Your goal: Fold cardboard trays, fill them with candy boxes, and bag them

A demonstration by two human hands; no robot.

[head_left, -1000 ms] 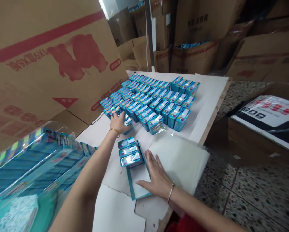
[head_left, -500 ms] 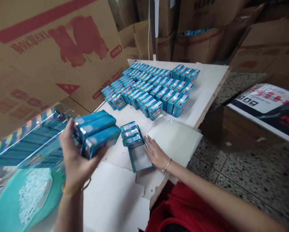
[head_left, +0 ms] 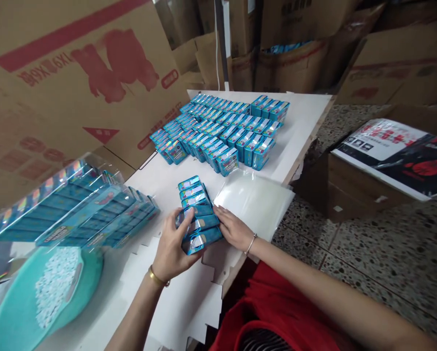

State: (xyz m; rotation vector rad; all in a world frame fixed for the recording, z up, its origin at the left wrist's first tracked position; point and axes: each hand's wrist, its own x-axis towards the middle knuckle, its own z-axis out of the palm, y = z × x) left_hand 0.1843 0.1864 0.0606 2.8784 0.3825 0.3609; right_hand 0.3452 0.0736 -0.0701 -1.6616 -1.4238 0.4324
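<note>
My left hand (head_left: 172,246) is closed around a row of three small blue boxes (head_left: 205,223), tilted over the front part of a shallow blue tray that they mostly hide. Several more blue boxes (head_left: 190,187) stand in the back of that tray, right behind the held ones. Along the tray's right side rests my right hand (head_left: 236,229), its fingers stretched out and touching the edge near the boxes. Under and beside this hand lies a stack of clear plastic bags (head_left: 256,195).
Rows of blue boxes (head_left: 218,131) fill the back of the white table (head_left: 302,122). At left are plastic-wrapped packs of blue boxes (head_left: 94,209) and a turquoise basin (head_left: 90,287) holding small white pieces. A large cardboard carton (head_left: 68,112) walls the left; an open carton (head_left: 346,180) stands right.
My left hand has brought the three boxes right and down from above the wrapped packs to the tray. The right hand has stayed at the tray's side. The view has shifted slightly.
</note>
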